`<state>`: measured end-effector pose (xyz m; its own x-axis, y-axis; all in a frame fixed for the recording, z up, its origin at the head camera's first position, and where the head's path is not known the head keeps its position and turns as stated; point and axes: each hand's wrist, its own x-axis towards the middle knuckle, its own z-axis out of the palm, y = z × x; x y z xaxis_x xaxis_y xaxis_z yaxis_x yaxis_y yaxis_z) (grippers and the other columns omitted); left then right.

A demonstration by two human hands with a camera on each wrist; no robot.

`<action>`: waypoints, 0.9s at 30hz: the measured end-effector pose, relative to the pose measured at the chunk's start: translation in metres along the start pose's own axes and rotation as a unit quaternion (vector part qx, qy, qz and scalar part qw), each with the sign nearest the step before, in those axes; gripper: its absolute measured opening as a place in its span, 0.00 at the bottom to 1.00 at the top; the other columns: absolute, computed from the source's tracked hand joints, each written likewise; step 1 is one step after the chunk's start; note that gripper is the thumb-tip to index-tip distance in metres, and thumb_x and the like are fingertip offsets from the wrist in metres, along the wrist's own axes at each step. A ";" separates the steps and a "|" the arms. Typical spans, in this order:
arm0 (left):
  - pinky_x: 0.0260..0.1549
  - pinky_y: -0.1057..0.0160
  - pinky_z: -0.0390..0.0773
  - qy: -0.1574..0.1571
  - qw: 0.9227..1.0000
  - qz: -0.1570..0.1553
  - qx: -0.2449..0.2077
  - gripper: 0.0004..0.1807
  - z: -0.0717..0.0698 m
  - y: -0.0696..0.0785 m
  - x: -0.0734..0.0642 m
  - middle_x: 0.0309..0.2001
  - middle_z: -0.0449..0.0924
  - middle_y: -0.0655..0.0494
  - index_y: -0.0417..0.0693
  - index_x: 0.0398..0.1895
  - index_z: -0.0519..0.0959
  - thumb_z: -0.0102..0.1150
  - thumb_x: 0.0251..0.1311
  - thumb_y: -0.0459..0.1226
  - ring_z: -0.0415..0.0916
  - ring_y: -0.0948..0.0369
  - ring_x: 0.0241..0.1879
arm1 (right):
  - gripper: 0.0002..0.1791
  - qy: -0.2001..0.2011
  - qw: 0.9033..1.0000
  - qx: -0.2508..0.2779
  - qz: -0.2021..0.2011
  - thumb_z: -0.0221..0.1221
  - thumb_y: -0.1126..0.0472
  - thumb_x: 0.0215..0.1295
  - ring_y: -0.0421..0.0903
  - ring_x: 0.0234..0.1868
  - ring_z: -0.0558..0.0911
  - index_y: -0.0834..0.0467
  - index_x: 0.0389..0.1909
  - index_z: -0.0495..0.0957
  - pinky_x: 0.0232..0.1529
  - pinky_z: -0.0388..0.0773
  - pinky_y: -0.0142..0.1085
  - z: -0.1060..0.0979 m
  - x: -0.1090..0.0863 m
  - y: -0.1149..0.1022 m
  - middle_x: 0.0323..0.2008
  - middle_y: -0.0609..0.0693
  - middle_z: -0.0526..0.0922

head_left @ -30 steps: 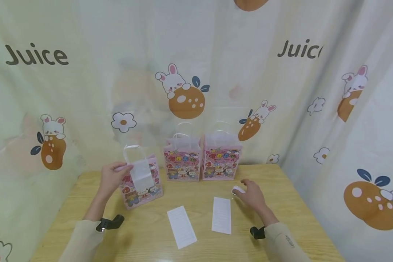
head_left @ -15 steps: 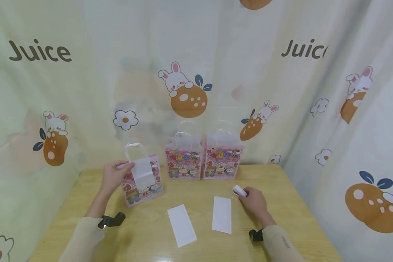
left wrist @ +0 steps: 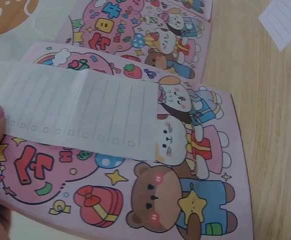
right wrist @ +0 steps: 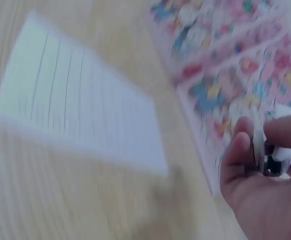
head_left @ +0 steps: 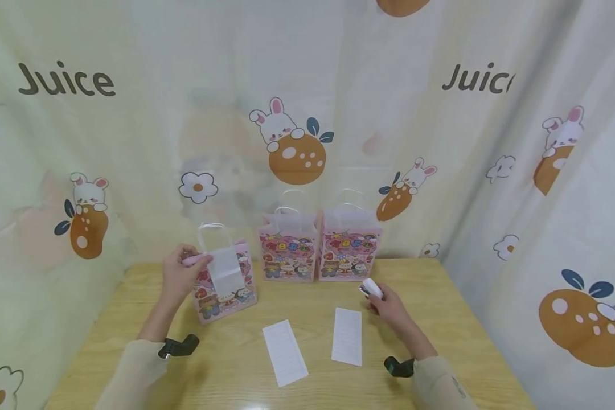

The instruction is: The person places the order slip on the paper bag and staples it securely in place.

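Note:
My left hand (head_left: 181, 270) pinches a white lined checklist slip (left wrist: 80, 110) against the upper front of a pink cartoon gift bag (head_left: 216, 307). That bag stands at the left, slightly tilted, its white handle (head_left: 214, 226) rising above the slip. In the left wrist view only the thumb and part of the fingers show at the edge. At the right, my right hand (head_left: 392, 310) grips a small white stapler (head_left: 371, 288) just above the table, and the right wrist view shows the stapler (right wrist: 273, 160) between thumb and fingers.
Two matching gift bags, one in the middle (head_left: 288, 256) and one to its right (head_left: 349, 253), stand near the curtain (head_left: 225, 136). Two loose lined slips, a left one (head_left: 285, 353) and a right one (head_left: 347, 337), lie flat on the wooden table (head_left: 236, 364).
My right hand has taken hold of the stapler, picked it up and turned it slightly. The left hand has stayed pinching the slip on the bag.

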<state>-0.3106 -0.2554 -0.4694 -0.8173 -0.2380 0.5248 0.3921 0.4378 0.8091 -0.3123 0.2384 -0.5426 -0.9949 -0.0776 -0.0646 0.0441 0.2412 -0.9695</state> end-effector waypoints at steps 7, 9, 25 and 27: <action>0.22 0.78 0.75 0.029 0.988 0.138 0.062 0.12 0.001 -0.003 0.001 0.29 0.84 0.45 0.39 0.31 0.79 0.74 0.48 0.29 0.82 0.56 0.24 | 0.21 -0.093 0.965 0.241 0.040 0.37 0.55 0.81 0.42 0.31 0.64 0.68 0.60 0.57 0.31 0.63 0.30 0.039 -0.003 -0.033 0.41 0.53 0.66; 0.25 0.79 0.75 0.030 0.982 0.176 0.062 0.10 0.001 -0.005 0.002 0.29 0.85 0.45 0.39 0.31 0.82 0.74 0.46 0.27 0.84 0.51 0.25 | 0.20 -0.091 0.959 0.264 0.042 0.39 0.53 0.80 0.41 0.30 0.64 0.67 0.58 0.58 0.30 0.63 0.29 0.052 -0.004 -0.041 0.40 0.52 0.66; 0.19 0.74 0.77 0.013 0.991 0.131 0.031 0.16 0.005 -0.001 -0.002 0.34 0.85 0.44 0.43 0.45 0.85 0.73 0.51 0.29 0.84 0.54 0.25 | 0.27 -0.183 0.943 0.278 -0.022 0.55 0.73 0.68 0.53 0.45 0.83 0.71 0.64 0.57 0.51 0.78 0.40 0.143 -0.002 -0.142 0.55 0.69 0.68; 0.20 0.74 0.78 0.009 0.992 0.119 0.033 0.16 0.006 0.000 -0.002 0.35 0.85 0.43 0.43 0.45 0.85 0.72 0.51 0.30 0.84 0.53 0.26 | 0.27 -0.190 0.953 0.233 -0.036 0.56 0.72 0.68 0.53 0.44 0.82 0.70 0.64 0.57 0.50 0.79 0.40 0.155 0.001 -0.155 0.53 0.68 0.70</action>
<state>-0.3112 -0.2501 -0.4726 -0.6965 -0.1364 0.7045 0.5448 0.5384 0.6429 -0.3059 0.0512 -0.4294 -0.8957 -0.4445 0.0117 0.1002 -0.2274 -0.9686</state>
